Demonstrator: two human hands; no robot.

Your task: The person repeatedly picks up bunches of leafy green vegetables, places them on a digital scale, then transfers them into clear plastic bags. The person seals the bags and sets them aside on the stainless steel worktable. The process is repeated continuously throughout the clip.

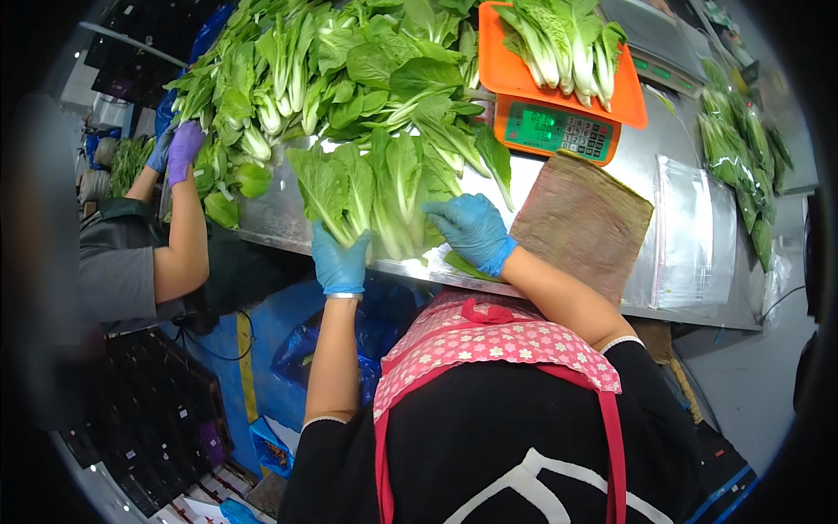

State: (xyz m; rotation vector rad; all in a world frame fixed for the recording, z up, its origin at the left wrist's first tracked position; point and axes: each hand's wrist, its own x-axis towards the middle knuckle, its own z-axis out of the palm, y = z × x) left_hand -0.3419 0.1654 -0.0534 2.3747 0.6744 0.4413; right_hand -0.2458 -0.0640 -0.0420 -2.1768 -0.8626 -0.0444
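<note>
My left hand (340,259), in a blue glove, grips the stem ends of leafy green heads (337,196) at the metal table's near edge. Blurred greens (396,203) lie just right of these, their pale stems toward me. My right hand (473,230), also blue-gloved, hovers beside them with its fingers curled; whether anything is pinched there is hidden. Under its wrist sits a loose leaf (468,265). A large heap of leafy greens (366,65) spreads beyond both hands.
An orange digital scale (556,128) carries several heads (569,52) on its tray. Right of my arm are a brown cloth (582,223) and clear plastic bags (694,236). Bagged greens (740,157) lie farther right. At left, a co-worker's purple-gloved hand (184,150) touches the heap.
</note>
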